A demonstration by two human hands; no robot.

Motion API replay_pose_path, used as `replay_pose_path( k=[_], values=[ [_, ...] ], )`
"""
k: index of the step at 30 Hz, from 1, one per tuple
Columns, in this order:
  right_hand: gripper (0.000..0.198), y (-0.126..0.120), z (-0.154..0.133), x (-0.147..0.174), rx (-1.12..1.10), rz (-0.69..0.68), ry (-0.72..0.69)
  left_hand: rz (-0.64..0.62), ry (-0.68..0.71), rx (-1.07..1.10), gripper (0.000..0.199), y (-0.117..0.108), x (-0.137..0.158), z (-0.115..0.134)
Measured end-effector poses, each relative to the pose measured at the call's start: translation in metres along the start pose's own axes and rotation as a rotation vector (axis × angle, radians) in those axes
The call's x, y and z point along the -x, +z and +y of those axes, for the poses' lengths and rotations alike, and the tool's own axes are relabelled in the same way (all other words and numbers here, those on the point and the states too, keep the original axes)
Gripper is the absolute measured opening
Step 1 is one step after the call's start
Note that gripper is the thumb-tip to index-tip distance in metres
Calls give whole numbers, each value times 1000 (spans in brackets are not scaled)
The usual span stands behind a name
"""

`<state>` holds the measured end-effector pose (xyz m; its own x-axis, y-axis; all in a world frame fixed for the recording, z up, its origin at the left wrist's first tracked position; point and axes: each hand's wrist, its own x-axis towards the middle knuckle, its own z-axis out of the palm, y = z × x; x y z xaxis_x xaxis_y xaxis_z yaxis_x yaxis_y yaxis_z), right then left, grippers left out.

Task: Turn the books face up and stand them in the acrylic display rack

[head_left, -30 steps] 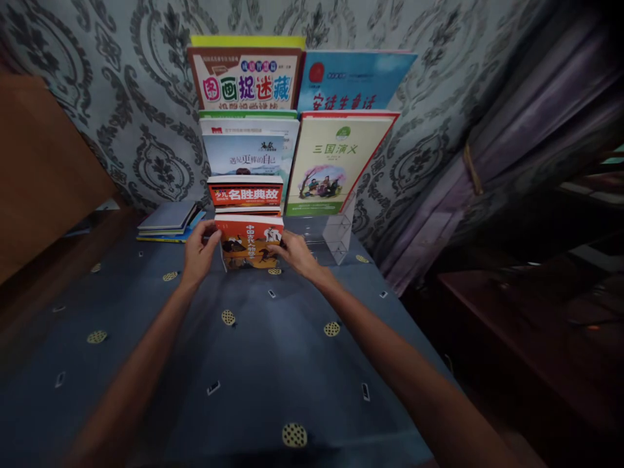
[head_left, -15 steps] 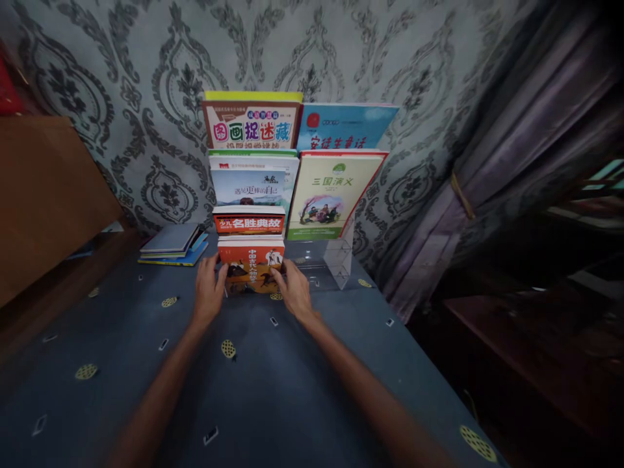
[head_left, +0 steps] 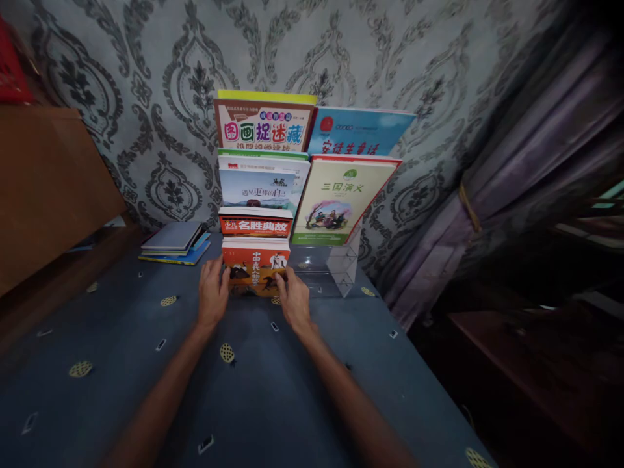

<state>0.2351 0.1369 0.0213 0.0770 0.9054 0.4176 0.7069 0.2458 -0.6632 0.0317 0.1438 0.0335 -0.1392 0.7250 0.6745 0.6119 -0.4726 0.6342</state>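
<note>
At the front left of the clear stand [head_left: 344, 266], an orange book [head_left: 256, 270] is held upright between two hands. Its left edge is gripped by the left hand [head_left: 213, 294], with the fingers curled round the side; its right edge is gripped by the right hand [head_left: 295, 299], the thumb laid over the cover. How firmly it is pressed cannot be told.

Compared with a second ago, both hands are set lower along the book's sides, and less of a gap is seen behind its top edge (the camera has tilted too, so part of this may be viewpoint). By judgement, the book is being steadied and squared at the stand's front rather than lifted away; whether its base is fully seated is hidden.

Higher on the stand's left side, a red-banner book [head_left: 256, 226] is carried; on its right side, a cream book [head_left: 344, 201] is propped. Left of the stand, a flat stack of books [head_left: 173, 237] is left on the surface [head_left: 263, 396].
</note>
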Motion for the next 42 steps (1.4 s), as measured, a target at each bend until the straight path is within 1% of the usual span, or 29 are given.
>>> replay_pose_path(
  k=[3, 5, 9, 12, 16, 22, 35, 39, 42],
  values=[
    [33, -2, 0, -1, -25, -15, -3, 2, -4, 14, 40, 0, 1, 1],
    [33, -4, 0, -3, -80, -8, -17, 13, -4, 50, 44, -1, 1, 4],
    [41, -7, -7, -4, -204, 82, -95, 10, -30, 152, 49, -5, -3, 11],
    [41, -8, -13, -3, -197, 122, -125, 5, -59, 219, 47, -8, -5, 13],
    [41, -8, -16, -2, -189, 103, -110, -1, -77, 295, 46, -8, -7, 13],
    [44, -9, -15, -2, -154, 104, -124, 25, -90, 328, 45, -4, -6, 11],
    [55, -3, -16, -2, 75, 88, -89, 14, -51, 268, 47, 2, -1, 3],
    [53, -3, -13, -4, 61, 75, -109, 4, -24, 224, 49, 3, 0, 3],
    [49, -6, -10, -4, 26, 60, -128, 15, 0, 132, 48, 4, 3, 4]
  ],
)
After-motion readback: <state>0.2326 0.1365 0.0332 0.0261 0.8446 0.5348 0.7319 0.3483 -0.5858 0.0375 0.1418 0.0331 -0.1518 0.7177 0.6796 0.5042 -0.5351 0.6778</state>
